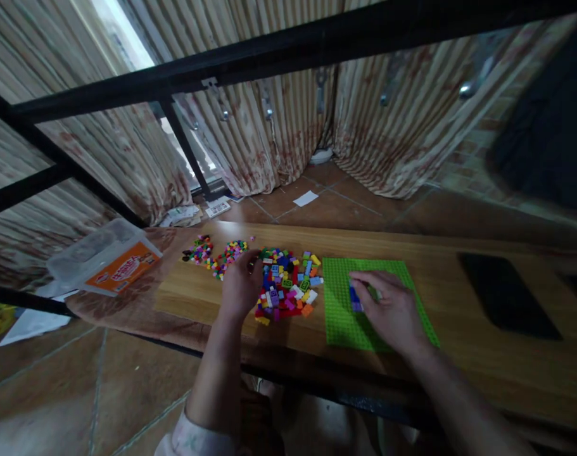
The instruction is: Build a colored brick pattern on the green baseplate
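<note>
My left hand [242, 282] is at the left edge of a pile of mixed toy building bricks [288, 285], its fingers curled inward. Whatever lies between those fingertips is too small and dark to make out. On the green studded baseplate [340, 329], my right hand [390, 307] pinches with thumb and forefinger at a blue building brick [355, 297]. A purple brick [357, 307] sits at the near end of the blue one. The right palm and fingers hide part of the baseplate.
Smaller colourful pieces [231, 251] lie in heaps left of the pile. A clear plastic box [102, 253] with an orange label stands at the table's left end. A flat black panel [507, 294] lies right of the baseplate. A dark metal rail [278, 54] crosses behind the wooden tabletop [440, 272].
</note>
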`<state>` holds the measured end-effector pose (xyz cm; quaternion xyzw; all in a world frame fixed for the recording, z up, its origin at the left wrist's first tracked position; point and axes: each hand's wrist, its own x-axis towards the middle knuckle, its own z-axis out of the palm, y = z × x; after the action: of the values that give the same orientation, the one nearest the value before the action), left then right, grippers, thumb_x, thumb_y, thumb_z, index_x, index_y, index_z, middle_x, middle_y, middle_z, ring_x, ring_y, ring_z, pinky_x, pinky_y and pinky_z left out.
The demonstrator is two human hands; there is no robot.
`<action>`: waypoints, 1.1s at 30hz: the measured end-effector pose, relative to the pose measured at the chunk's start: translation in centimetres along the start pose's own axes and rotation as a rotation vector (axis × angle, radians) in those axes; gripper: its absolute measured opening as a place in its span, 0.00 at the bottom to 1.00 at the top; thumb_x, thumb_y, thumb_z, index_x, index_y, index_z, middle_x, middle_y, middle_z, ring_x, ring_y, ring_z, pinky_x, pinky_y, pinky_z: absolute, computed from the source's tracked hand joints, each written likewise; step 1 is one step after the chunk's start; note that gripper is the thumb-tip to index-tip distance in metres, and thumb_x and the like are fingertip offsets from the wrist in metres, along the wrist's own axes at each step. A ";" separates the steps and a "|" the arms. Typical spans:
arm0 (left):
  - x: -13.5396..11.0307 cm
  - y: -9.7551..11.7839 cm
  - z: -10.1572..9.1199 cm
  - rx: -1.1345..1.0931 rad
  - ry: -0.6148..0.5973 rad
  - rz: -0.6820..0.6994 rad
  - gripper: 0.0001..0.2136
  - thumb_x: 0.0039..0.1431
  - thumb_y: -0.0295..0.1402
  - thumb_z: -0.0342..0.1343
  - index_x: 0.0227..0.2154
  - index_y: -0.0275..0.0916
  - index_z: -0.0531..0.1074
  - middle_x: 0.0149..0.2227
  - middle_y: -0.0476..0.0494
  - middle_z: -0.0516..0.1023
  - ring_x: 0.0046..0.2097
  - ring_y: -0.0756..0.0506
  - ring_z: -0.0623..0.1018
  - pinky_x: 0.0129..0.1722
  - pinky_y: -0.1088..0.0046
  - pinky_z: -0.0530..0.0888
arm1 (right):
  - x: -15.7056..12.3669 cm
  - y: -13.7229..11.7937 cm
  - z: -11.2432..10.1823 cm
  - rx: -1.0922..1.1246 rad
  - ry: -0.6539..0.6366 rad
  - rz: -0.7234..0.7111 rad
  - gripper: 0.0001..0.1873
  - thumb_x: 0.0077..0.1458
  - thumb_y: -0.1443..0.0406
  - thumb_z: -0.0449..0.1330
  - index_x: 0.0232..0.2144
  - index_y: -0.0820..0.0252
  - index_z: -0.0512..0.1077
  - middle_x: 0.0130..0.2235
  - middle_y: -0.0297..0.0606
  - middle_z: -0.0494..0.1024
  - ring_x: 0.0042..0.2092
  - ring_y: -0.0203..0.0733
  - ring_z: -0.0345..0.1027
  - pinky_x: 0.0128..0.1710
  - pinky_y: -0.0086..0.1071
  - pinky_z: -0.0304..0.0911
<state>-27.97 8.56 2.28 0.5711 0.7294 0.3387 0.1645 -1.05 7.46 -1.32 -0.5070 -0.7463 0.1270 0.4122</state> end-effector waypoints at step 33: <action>-4.6 7.4 11.1 -0.062 -0.421 0.152 0.10 0.61 0.30 0.50 0.34 0.39 0.77 0.32 0.46 0.80 0.35 0.48 0.77 0.37 0.74 0.70 | -0.1 4.0 -1.6 -0.168 -0.219 0.047 0.08 0.53 0.64 0.60 0.35 0.53 0.78 0.41 0.39 0.74 0.46 0.47 0.66 0.47 0.44 0.63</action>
<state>-14.33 8.44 -1.27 0.6773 0.6231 0.2456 0.3043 2.79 8.80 -2.79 -0.5403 -0.7827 0.1283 0.2810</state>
